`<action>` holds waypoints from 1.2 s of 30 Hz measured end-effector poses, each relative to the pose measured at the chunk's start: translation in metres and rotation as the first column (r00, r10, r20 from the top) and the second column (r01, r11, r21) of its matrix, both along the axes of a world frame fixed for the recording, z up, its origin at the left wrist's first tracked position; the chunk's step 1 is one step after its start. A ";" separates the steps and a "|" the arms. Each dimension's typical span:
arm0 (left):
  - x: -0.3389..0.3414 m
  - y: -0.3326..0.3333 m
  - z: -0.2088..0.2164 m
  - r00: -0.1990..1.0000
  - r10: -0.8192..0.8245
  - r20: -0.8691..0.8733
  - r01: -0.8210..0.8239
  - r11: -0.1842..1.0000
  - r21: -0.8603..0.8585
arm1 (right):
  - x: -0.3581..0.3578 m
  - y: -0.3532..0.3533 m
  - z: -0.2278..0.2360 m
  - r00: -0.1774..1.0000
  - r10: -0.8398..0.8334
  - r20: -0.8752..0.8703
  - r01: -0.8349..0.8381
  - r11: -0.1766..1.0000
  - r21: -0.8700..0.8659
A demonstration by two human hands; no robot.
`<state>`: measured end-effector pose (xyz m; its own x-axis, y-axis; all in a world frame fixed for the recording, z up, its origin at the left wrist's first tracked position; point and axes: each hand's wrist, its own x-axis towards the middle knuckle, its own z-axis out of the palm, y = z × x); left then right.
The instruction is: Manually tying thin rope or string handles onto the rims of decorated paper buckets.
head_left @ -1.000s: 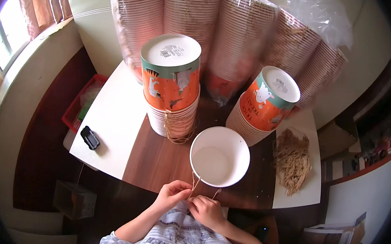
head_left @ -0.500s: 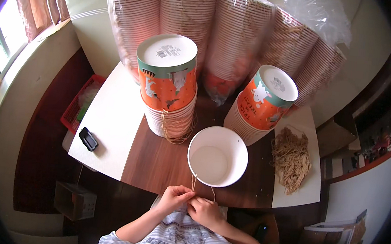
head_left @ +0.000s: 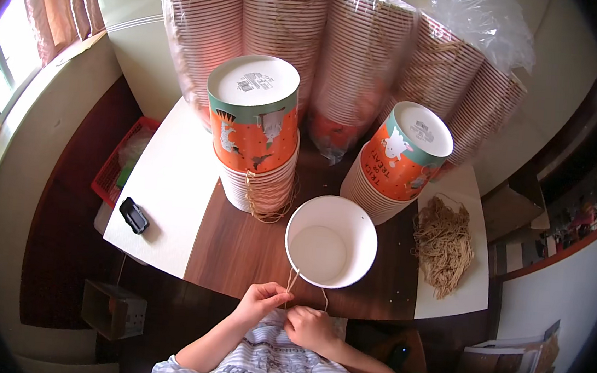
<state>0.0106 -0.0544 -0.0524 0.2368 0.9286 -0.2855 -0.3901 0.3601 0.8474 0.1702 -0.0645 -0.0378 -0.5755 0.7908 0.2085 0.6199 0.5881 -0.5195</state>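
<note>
One head-worn fisheye view looks steeply down, close over the dark wooden table (head_left: pixel 236 252) and forearms.

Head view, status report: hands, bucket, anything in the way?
Left hand and right hand pinching string. White bucket upright, empty. Nothing between hands and bucket.

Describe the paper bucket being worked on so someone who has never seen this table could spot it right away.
On the brown wooden table, in front of two upside-down stacks of orange printed buckets, one white bucket stands alone near the front edge. Unlike the stacks, it is upright and open, with a cord handle pinched by the left hand and right hand.
</note>
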 end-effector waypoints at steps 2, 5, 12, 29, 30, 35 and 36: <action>-0.004 0.006 0.000 1.000 -0.014 0.005 0.014 1.000 -0.021 | -0.002 -0.004 -0.002 0.999 0.052 0.000 -0.052 0.998 -0.020; -0.007 0.019 0.012 0.998 -0.056 0.021 0.057 0.996 -0.069 | -0.002 -0.010 -0.010 0.994 0.107 0.027 -0.106 0.994 -0.038; -0.005 0.044 0.025 0.995 -0.054 -0.081 0.064 0.991 0.122 | -0.004 -0.016 -0.017 0.922 0.262 0.286 -0.182 0.943 -0.277; -0.004 0.068 0.037 0.982 -0.189 0.022 0.190 0.977 -0.100 | -0.009 -0.008 -0.026 0.888 0.398 0.231 -0.269 0.856 -0.442; -0.005 0.068 0.039 0.981 -0.194 0.026 0.196 0.976 -0.097 | -0.009 -0.007 -0.026 0.886 0.411 0.215 -0.289 0.852 -0.437; -0.006 0.072 0.040 0.975 -0.216 0.051 0.221 0.967 -0.124 | -0.010 -0.003 -0.022 0.884 0.435 0.172 -0.335 0.845 -0.418; -0.005 0.072 0.042 0.974 -0.221 0.048 0.225 0.967 -0.123 | -0.010 -0.004 -0.023 0.883 0.435 0.175 -0.335 0.847 -0.413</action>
